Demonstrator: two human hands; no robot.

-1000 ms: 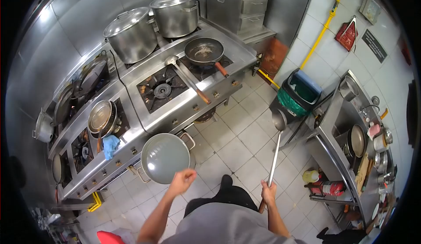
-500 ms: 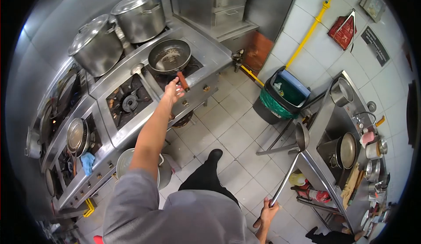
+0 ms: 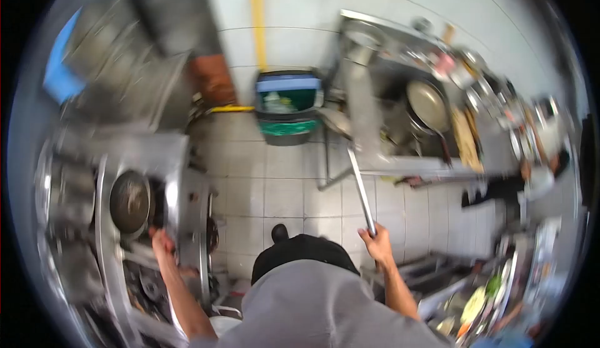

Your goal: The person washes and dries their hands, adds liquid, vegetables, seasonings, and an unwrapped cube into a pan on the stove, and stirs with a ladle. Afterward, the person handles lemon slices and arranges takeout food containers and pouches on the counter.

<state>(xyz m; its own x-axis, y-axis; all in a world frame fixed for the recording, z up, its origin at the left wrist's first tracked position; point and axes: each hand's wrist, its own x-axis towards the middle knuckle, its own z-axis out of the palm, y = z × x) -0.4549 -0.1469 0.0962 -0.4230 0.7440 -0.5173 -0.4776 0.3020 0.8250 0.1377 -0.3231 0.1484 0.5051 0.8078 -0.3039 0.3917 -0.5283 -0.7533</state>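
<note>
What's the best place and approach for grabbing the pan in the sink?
Probably its dark handle, coming from the front edge of the sink: it sticks out from the round body of the pan towards that side.

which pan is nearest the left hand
The dark pan on the stove: the left hand is at its handle, while the pale pan sits over at the sink.
</note>
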